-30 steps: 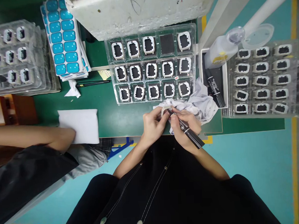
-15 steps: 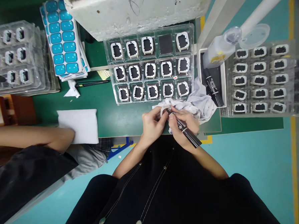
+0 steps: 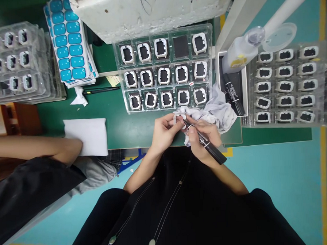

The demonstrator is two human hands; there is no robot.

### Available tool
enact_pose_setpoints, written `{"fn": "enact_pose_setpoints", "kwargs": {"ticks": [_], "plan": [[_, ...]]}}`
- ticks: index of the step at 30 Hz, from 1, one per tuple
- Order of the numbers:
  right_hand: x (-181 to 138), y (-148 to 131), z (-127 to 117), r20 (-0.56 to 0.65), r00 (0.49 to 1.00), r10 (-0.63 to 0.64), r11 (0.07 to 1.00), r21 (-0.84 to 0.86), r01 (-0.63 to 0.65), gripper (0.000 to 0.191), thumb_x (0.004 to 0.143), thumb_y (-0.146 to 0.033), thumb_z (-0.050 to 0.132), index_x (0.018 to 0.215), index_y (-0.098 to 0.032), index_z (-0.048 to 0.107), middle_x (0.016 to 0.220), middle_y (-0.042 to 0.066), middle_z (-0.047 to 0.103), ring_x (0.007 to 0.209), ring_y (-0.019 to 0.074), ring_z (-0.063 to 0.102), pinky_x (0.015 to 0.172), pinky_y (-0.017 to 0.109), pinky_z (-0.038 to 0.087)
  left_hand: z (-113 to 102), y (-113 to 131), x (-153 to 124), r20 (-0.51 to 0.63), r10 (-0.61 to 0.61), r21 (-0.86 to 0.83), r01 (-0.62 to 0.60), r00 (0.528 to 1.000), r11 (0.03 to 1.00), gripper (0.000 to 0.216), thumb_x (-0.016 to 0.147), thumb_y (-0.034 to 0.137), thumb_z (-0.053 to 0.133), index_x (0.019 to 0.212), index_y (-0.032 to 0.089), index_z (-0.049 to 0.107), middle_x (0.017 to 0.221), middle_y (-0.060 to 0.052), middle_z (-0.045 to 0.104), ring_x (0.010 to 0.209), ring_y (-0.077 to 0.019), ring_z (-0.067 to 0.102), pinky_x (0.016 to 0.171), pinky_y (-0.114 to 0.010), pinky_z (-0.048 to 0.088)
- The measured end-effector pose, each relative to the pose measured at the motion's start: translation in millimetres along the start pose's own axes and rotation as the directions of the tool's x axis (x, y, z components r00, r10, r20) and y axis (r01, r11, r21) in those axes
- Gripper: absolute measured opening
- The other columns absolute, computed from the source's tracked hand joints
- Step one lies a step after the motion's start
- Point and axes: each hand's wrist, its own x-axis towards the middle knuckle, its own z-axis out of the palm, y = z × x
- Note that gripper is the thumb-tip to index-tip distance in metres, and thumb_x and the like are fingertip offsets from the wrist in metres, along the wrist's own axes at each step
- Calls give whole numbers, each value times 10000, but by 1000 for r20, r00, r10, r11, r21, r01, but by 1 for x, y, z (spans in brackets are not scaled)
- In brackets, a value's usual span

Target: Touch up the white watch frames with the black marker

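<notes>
My left hand (image 3: 164, 132) pinches a small white square frame (image 3: 179, 117) with rounded corners, held just over the front edge of the green table. In my right hand (image 3: 205, 136) is a black marker pen (image 3: 213, 150), its tip pointing up and left at the frame's right side. Whether the tip touches the frame I cannot tell. Crumpled pale cloth (image 3: 220, 110) lies right behind my hands. Beyond it sits a clear plastic tray (image 3: 167, 109) with rows of similar white frames; one pocket in its back row shows only a dark pad (image 3: 180, 46).
At right, a box (image 3: 244, 96) holds a clear bottle (image 3: 236, 56) and another black marker (image 3: 232, 93); more trays (image 3: 278, 122) lie beyond. Stacked trays (image 3: 47, 83) and blue sticker sheets (image 3: 68, 50) stand left. Another person's arm (image 3: 44, 149) rests by a white cloth (image 3: 90, 137).
The white frame has turned in my left hand, so its opening now faces up more. My right hand and the marker have shifted slightly right and down.
</notes>
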Motion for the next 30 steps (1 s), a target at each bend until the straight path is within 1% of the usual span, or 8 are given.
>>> {"fn": "enact_pose_setpoints", "kwargs": {"ticks": [3,7,11,14,18,22,28,30], "plan": [[0,1,0,-2,1000,17,1000,18,-17,173,1040,-165,743,1127,-279,646,869,-9,760,982,298,855,932,549,756,-1,0,-1,8,5,-10,-5,1000,1000,320,855,458,955,916,168,834,779,-31,799,686,-162,726,703,-272,612],[-1,0,0,7,999,35,999,32,-36,192,1028,-140,745,1129,-268,644,816,-22,731,1070,318,853,928,533,752,1,-3,-1,-13,36,33,-35,999,999,295,868,440,938,925,169,836,827,-43,813,721,-162,729,713,-268,609],[-2,1,-1,-10,997,75,997,21,-74,150,1049,-174,735,1106,-270,636,855,-16,758,1112,312,849,936,507,743,5,-8,-2,-66,99,112,-91,993,990,243,881,393,898,880,166,809,831,-47,808,704,-150,707,673,-249,574],[-3,3,-2,3,996,90,996,22,-90,163,1043,-180,744,1106,-267,620,883,-17,775,1098,296,850,942,486,739,9,-12,-3,-120,166,195,-141,979,971,217,890,340,863,812,165,762,782,-27,771,659,-120,642,628,-223,518],[-3,4,-2,2,994,105,994,43,-105,152,1046,-201,746,1106,-266,623,833,-35,756,1017,268,852,975,502,738,11,-14,-6,-133,203,260,-164,970,951,233,891,322,839,764,174,713,677,15,670,605,-99,545,579,-214,456],[-1,2,-2,12,993,116,992,44,-116,130,1066,-219,726,1086,-258,605,844,-27,759,996,265,851,953,498,739,11,-13,-6,-134,191,267,-150,972,952,248,894,359,853,777,178,731,668,11,660,601,-107,520,564,-226,432],[-1,-1,-4,32,994,103,993,54,-104,137,1076,-212,703,1124,-282,595,811,-41,711,1040,279,844,960,541,747,6,-12,-1,-47,118,136,-111,992,984,313,886,450,904,804,188,755,758,-19,707,689,-144,604,639,-261,501],[-1,0,-4,35,996,85,995,47,-86,142,1080,-219,696,1143,-302,601,809,-42,699,986,267,837,975,569,753,3,-9,0,-32,85,110,-81,996,991,357,877,498,923,789,195,755,764,-20,706,698,-152,614,652,-275,516]]}}
